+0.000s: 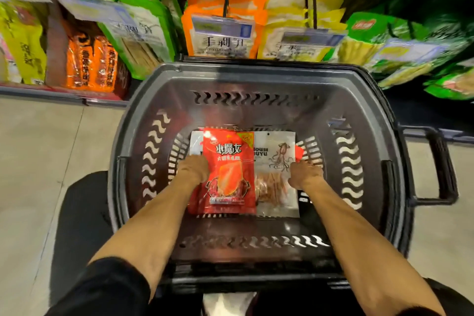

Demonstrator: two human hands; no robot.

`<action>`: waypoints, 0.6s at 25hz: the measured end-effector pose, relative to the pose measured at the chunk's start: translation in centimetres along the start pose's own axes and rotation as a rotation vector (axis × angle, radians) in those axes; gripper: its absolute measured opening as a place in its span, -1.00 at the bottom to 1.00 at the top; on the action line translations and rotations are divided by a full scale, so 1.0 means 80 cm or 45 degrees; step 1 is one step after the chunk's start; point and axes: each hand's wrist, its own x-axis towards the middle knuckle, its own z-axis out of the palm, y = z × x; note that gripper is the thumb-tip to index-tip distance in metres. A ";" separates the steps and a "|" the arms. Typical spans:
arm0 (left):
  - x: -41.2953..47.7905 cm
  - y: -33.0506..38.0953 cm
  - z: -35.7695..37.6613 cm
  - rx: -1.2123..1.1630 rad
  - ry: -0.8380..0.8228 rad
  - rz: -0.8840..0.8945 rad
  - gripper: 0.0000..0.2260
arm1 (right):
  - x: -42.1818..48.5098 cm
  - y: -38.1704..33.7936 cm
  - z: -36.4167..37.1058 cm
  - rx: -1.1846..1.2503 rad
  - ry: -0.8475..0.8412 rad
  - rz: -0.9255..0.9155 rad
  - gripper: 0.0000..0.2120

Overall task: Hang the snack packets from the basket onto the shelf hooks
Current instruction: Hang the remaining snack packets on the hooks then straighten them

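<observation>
I see my left hand [193, 169] down in the basket [256, 70], against the left edge of the red packet [228, 159]. Its fingers are hidden, so I cannot tell whether it grips. The red packet lies flat on the basket floor, overlapping the squid packet [278, 159] on its right. My right hand [305, 174] sits at that packet's right edge, fingers bent downward, grip unclear.

On my feed: beige tiled floor [38, 161] at both sides, a grey shelf base [64, 93] at left, blurred price tags [223, 27] up top.
</observation>
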 end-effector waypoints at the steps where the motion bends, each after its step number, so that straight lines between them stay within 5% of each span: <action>1: 0.006 -0.001 0.007 -0.167 -0.021 -0.034 -0.66 | 0.007 0.000 0.002 -0.022 -0.021 0.006 -0.65; 7: 0.036 -0.010 0.033 -0.800 0.036 -0.087 -0.65 | 0.033 0.000 0.010 0.232 -0.037 -0.019 -0.67; 11: 0.032 -0.006 0.038 -1.367 -0.141 -0.112 -0.59 | 0.046 0.007 0.023 0.801 -0.016 0.021 -0.62; 15: 0.035 0.002 0.046 -1.552 -0.350 -0.163 -0.39 | 0.037 0.016 0.027 1.502 -0.160 0.090 -0.64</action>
